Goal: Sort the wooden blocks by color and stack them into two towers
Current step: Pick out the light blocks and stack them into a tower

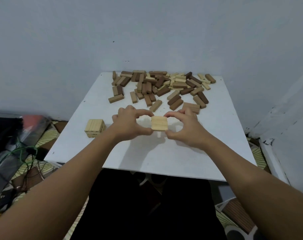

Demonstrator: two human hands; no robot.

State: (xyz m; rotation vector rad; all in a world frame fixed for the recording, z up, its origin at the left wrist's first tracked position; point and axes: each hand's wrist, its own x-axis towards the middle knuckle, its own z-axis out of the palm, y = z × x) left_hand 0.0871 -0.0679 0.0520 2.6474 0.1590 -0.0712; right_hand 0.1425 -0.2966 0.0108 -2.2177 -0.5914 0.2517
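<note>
At the near centre of the white table (164,153):
Hands: left hand (128,125) and right hand (185,130) pinch a row of 3 pale blocks (159,123) between them.
Near left: pale tower (94,127), a few layers up.
Far: mixed pile (162,85) mostly unsorted; brown layer (191,107) barely begun.

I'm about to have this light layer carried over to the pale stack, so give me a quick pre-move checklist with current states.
1. Both hands on the layer: left hand and right hand pinch the light block layer from either side: ok.
2. Layer all one colour: ok.
3. Blocks in the layer flush: ok.
4. Pale stack top free to receive it: ok.
5. Layer lifted off the white table: cannot tell.
6. Loose block pile sorted: not ok, colours mixed.
</note>
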